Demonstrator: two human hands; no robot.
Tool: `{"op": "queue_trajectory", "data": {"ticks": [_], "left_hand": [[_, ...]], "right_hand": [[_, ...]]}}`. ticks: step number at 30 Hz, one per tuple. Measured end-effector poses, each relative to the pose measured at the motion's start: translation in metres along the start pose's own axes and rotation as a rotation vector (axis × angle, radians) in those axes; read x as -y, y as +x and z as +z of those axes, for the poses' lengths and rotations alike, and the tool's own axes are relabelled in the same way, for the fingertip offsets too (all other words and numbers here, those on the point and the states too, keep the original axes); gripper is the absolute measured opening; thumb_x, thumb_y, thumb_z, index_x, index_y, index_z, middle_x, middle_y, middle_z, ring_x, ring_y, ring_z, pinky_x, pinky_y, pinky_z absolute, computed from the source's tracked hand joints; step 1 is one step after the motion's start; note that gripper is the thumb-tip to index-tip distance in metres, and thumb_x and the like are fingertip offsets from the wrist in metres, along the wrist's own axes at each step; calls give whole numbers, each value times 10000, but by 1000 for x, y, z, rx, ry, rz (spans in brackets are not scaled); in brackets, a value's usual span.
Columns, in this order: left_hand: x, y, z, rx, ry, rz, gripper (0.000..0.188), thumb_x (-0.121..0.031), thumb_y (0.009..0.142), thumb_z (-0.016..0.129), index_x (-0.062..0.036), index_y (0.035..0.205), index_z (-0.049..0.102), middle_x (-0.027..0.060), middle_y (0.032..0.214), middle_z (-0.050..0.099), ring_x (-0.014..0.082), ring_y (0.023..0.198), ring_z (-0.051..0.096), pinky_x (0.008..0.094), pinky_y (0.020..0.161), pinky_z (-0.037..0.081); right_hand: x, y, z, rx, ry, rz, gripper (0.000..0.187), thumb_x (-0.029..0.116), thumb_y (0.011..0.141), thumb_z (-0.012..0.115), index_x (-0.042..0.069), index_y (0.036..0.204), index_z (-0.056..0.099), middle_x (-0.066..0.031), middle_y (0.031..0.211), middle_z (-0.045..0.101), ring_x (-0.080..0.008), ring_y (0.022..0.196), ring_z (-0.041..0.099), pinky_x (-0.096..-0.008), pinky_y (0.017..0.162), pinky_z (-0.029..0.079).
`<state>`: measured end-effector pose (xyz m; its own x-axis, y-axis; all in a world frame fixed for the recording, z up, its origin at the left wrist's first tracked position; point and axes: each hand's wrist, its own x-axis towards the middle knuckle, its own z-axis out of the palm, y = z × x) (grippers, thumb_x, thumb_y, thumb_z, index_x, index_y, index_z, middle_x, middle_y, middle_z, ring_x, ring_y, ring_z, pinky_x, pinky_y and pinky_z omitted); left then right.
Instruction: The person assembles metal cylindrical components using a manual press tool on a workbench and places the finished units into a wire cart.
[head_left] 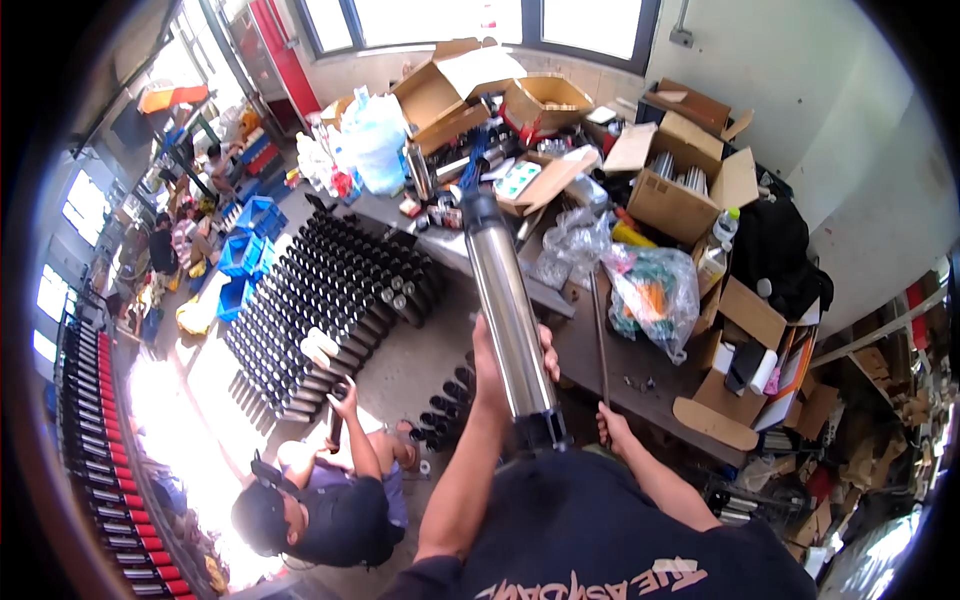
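Observation:
My left hand (490, 370) is closed around a shiny metal cylinder (503, 300) with black end pieces, its fingertips showing on the right side. The cylinder stands nearly upright in the view, tilted slightly, its lower black end close to my chest. Lower right, my right hand (614, 428) grips the near end of a thin dark rod (601, 345). That rod reaches away across the workbench (655, 395), beside a clear plastic bag (655, 300) with orange and green contents. The cylinder and rod are apart from each other.
Cardboard boxes (675, 175) and a blue-white plastic bag (372, 140) crowd the bench. Rows of black-and-silver cylinders (310, 290) stand on the floor at left, near blue crates (242, 252). A co-worker (320, 510) crouches there, holding a dark tube. A black bag hangs right.

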<state>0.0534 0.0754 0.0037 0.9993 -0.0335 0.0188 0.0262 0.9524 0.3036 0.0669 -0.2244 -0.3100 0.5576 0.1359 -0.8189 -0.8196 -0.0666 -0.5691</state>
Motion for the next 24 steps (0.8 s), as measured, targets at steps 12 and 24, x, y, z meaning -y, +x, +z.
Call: {"op": "queue_trajectory", "data": {"ticks": [12,24], "left_hand": [[-16,-10,21,37,-23,23,756,-699,980,313,-161,1510,345,153,832,568,273,592,603,433,523,543],[-34,-34,41,-156,820,495,740,-622,1015,388,-93,1509,234,171,1090,617,279,869,693,422,724,617]], "right_hand": [[-2,-3,3,101,151,76,419,586,897,667,181,894,561,54,662,490,-113,547,467,-301,516,404],[-7,3,4,83,126,70,372,540,919,652,185,907,540,48,682,487,-118,579,466,-303,549,400]]}}
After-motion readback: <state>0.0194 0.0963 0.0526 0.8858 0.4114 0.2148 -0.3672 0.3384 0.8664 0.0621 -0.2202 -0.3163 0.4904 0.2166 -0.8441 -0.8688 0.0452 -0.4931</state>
